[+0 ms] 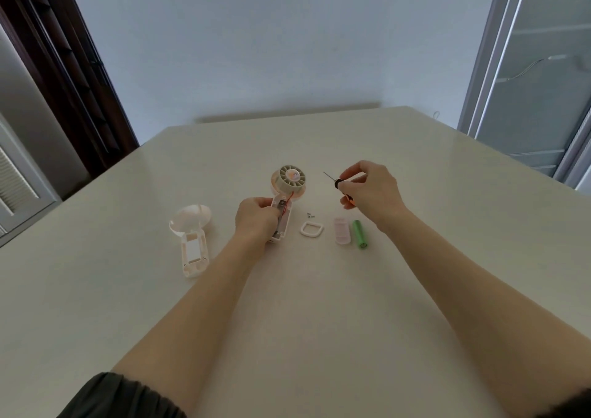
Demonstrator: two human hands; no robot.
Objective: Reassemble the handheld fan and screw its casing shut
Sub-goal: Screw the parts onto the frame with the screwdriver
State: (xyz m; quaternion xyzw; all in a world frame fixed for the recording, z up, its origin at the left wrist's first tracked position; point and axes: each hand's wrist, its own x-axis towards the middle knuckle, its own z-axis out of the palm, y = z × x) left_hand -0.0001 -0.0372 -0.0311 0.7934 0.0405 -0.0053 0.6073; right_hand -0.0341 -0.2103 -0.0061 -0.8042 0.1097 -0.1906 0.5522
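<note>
At frame centre my left hand [256,217] grips the open fan body [283,206]; my right hand [371,187] pinches the screwdriver [335,182]. It looks light, brittle, thin-wired; I'd hold the handle edges.

both forearms bare, reaching forward from bottom of view, dark sleeves bunched at elbows. left hand [256,217] palm down, fingers curled closed around fan handle [283,217], thumb side toward right, wrist straight. right hand [371,190] raised further forward and to the right, well apart from left; thumb and fingertips pinched on screwdriver [337,183], remaining fingers folded over its handle, wrist bent slightly inward, tool tip pointing up-left.
</note>
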